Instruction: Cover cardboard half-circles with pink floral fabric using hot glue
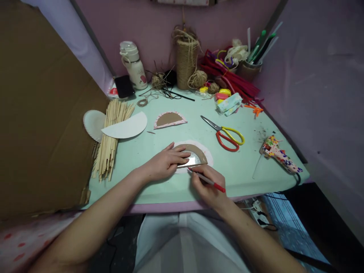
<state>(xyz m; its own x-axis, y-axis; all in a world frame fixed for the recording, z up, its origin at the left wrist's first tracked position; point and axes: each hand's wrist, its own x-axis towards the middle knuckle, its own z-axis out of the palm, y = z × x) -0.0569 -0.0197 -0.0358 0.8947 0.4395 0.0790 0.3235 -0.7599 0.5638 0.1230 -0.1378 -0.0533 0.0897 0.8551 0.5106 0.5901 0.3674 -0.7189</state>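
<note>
My left hand point(165, 163) lies flat, fingers stretched out, pressing a brown cardboard half-disc point(199, 150) onto a white round piece of fabric point(209, 155) on the pale green table point(244, 170). A clear shiny piece sits on the half-disc under my fingertips. My right hand point(209, 185) is closed around a red-capped pen point(209, 181), whose tip touches the straight edge of the half-disc near its lower left.
Red-and-yellow scissors point(227, 134) lie to the right, a patterned glue gun point(280, 154) near the right edge. A fabric-edged half-disc point(170, 119), a white paper half-disc point(126, 128), a bundle of wooden sticks point(109, 142), twine rolls point(186, 57), a bottle point(133, 64) and a large cardboard sheet point(42, 113) stand farther back and to the left.
</note>
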